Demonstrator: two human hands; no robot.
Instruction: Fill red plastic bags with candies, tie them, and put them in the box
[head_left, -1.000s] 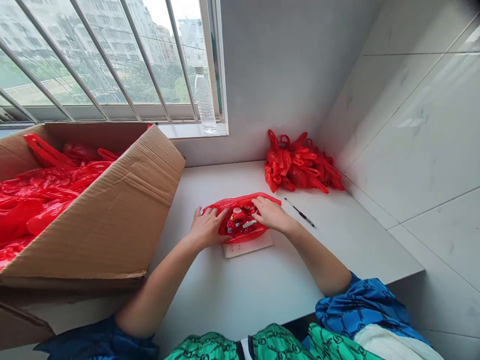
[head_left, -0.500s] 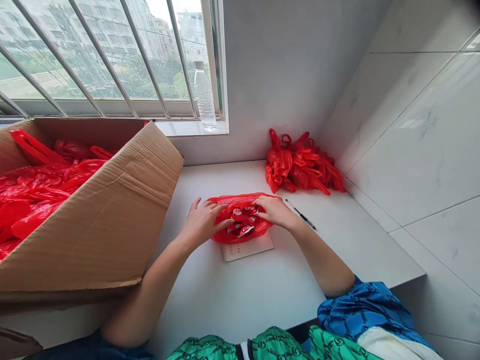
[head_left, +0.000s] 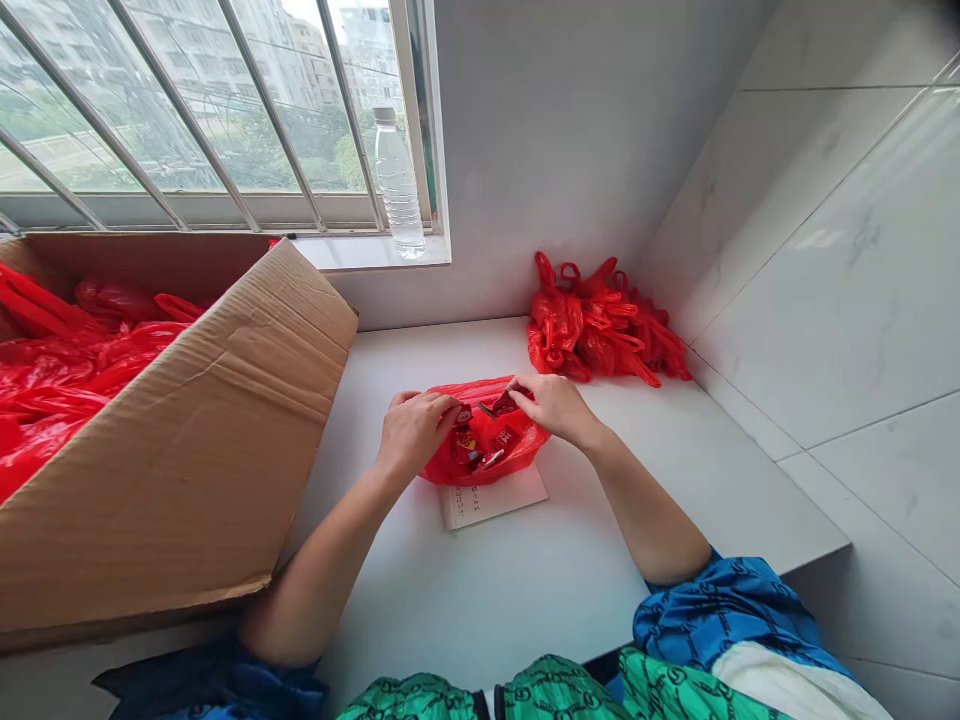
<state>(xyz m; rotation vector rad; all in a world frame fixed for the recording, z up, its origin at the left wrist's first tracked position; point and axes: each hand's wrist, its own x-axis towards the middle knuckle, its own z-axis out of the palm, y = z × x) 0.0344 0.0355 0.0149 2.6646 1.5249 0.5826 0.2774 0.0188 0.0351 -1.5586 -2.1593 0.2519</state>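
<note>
White counter runs into a tiled corner under a barred window, with a clear water bottle upright on the sill. At the counter's middle lies the red bag, a thin plastic one that rests on a sheet of paper with a few written lines. Small red-wrapped sweets show inside its mouth.

The left hand is curled shut on the bag's left rim, thumb and fingers pinched together over the plastic. The right hand is closed on the far right rim in the same way. A dark red piece sits at its fingertips, and it may be a sweet or only a fold of the bag; the view is too small to settle it.

Half a second ago both hands lay flatter, fingers spread across the open mouth. A second ago they pressed it wide against the counter. Now they have drawn in and up, so the bag is bunched narrower and stands a little higher. It has not left the paper.

To the left, an open cardboard box leans toward the hands, filled with more red bags. A heap of knotted red bags lies in the far corner against the wall, well apart from the hands. Neither has changed. Blue and green patterned clothing shows at the bottom edge.
</note>
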